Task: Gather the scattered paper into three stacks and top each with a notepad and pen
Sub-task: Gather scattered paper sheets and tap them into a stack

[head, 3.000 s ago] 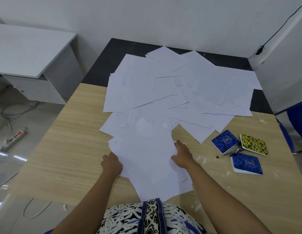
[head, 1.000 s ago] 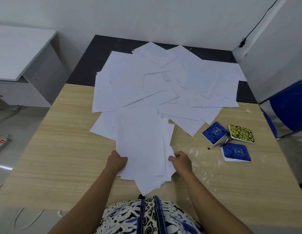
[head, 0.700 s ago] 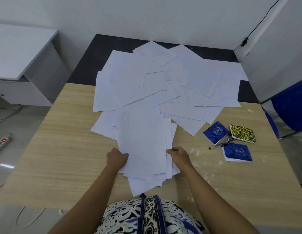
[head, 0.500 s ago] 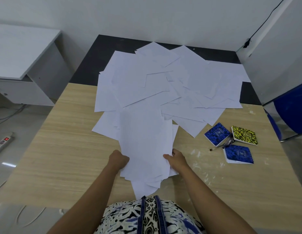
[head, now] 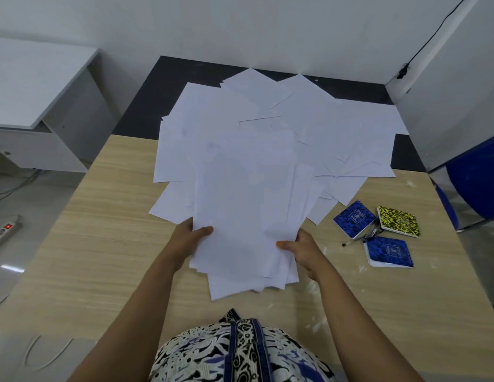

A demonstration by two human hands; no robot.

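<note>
Bundle (head: 248,205): pinched at both side edges, left hand (head: 187,238) and right hand (head: 301,246), thumbs on top.
Loose sheets (head: 336,133): beyond fingertips, unsorted.
Notepads (head: 354,218), pen (head: 363,238): right of right fingers, untouched.
Progress: first stack forming, none finished.

Notepad (head: 354,219) emblems apparently illegible

Even, soft daylight-like brightness; faint shadows; white paper (head: 245,172) nearly washes out, perhaps overexposed; wide-angle bending at the edges; floor (head: 8,266) glare.
</note>
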